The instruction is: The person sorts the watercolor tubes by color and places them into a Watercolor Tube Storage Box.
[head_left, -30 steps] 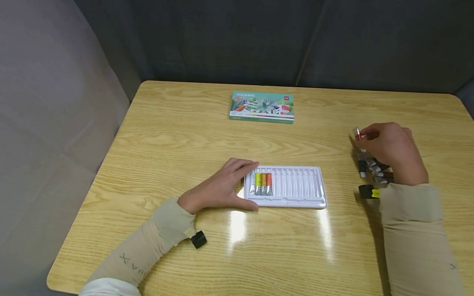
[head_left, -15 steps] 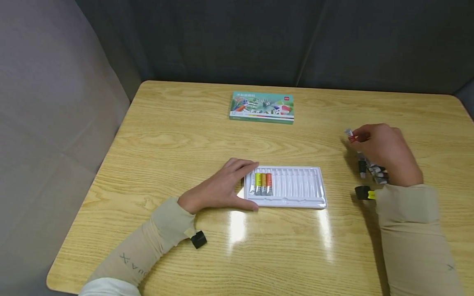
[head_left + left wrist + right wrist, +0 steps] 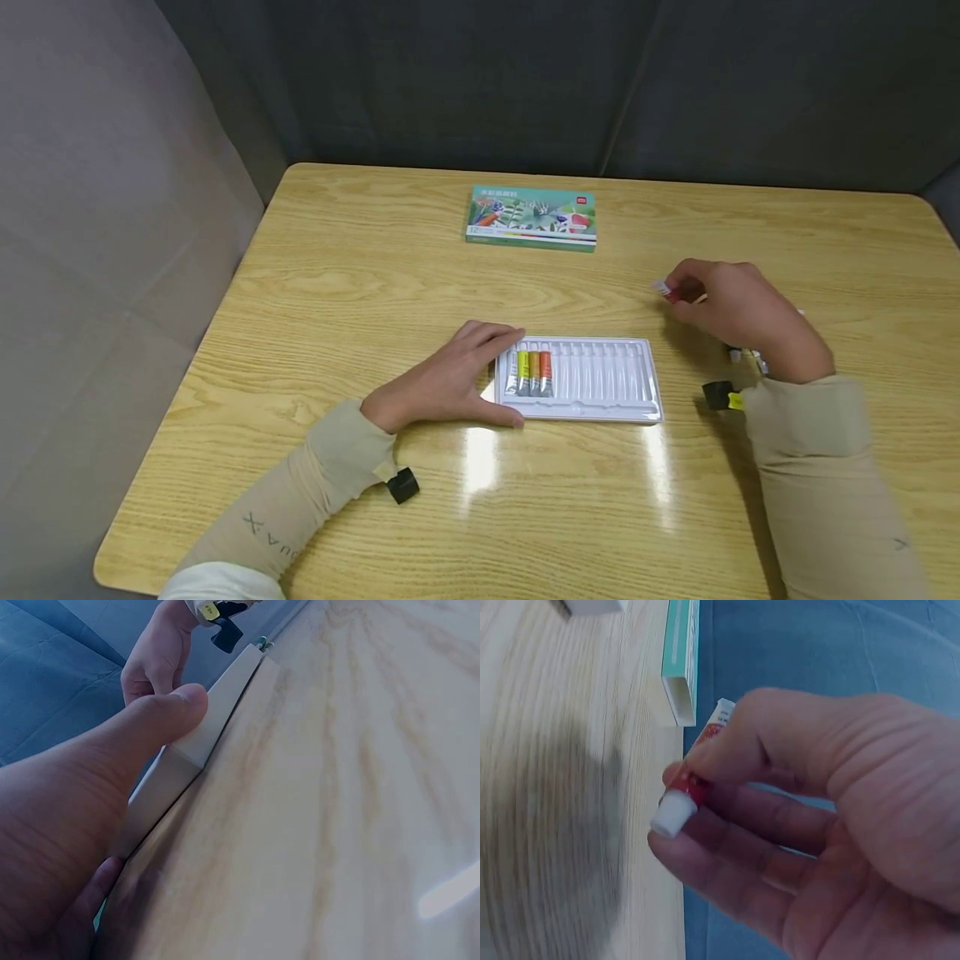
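Observation:
A white plastic tray [image 3: 603, 375] with narrow slots lies on the table in front of me; several paint tubes [image 3: 534, 372], in white, yellow, ochre and orange-red, fill the slots at its left. My left hand [image 3: 446, 377] holds the tray's left end, with the thumb on the near side and fingers at the far corner. Raised over the table to the tray's right, my right hand [image 3: 742, 308] pinches a red paint tube [image 3: 693, 787] between thumb and fingers. In the right wrist view its white cap points down and its flat crimped end points up.
Loose dark paint tubes [image 3: 734, 354] lie on the table under the right hand, mostly hidden by it. A green illustrated paint box [image 3: 530, 218] lies farther back. Dark cloth [image 3: 465, 83] hangs behind the table, grey cloth [image 3: 112, 250] at its left.
My right hand has carried the red paint tube leftward and slightly nearer, away from the loose tubes. The left hand and the tray have stayed still.

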A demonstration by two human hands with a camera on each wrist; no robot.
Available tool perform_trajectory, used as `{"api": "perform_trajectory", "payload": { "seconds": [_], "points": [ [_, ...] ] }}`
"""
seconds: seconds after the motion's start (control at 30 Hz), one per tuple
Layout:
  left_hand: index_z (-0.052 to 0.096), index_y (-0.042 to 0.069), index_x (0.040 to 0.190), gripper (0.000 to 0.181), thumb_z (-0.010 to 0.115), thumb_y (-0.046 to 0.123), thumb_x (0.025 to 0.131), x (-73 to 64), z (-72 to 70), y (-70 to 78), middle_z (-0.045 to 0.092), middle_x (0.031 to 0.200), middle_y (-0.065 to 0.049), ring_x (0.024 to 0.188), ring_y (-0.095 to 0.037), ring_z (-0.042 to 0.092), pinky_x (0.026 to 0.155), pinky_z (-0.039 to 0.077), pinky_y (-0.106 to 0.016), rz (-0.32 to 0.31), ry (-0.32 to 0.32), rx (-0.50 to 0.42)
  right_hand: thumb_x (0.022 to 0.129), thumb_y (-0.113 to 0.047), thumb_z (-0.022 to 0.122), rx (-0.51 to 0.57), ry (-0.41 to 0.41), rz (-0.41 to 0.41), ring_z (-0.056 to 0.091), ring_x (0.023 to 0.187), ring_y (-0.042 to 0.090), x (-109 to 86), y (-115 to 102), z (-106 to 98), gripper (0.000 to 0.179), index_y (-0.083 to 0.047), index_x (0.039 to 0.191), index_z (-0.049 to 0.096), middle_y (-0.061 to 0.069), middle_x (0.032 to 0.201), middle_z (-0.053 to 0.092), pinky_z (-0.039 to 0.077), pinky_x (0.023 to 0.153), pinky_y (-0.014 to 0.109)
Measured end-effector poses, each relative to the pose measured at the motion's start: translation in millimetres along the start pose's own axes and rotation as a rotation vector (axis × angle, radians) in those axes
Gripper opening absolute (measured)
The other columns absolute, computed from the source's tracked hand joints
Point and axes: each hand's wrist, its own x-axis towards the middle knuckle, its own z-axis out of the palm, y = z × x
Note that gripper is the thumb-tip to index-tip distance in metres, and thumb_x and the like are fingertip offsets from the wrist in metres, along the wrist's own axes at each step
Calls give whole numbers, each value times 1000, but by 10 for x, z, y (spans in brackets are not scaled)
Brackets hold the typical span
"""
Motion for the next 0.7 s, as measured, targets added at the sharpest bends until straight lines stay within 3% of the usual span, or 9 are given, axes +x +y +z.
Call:
{"api": "perform_trajectory", "payload": {
  "seconds": [0.2, 0.47, 0.7],
  "points": [
    [32, 18, 164, 112, 83, 66, 76, 5, 1, -2, 39, 163, 0, 146, -18, 36, 122, 40, -42, -3, -1, 1, 92, -17, 77, 33, -8, -37, 66, 92, 23, -2, -104, 21, 23, -7, 111, 68, 12, 104, 76, 47, 70, 30],
    [32, 17, 164, 112, 84, 65, 76, 2, 0, -3, 40, 162, -1, 144, -18, 37, 121, 40, -42, 7, 5, 12, 91, -19, 80, 35, -22, -37, 64, 93, 24, 35, -214, 68, 35, -4, 122, 71, 13, 106, 74, 50, 78, 37],
    [32, 17, 164, 113, 83, 66, 76, 6, 3, -7, 39, 163, 0, 145, -17, 37, 121, 40, -42, 4, 4, 11, 87, -20, 84, 46, -13, -97, 66, 89, 20, 17, -365, 100, 18, -12, 98, 72, 7, 97, 75, 49, 74, 34]
  ]
}}
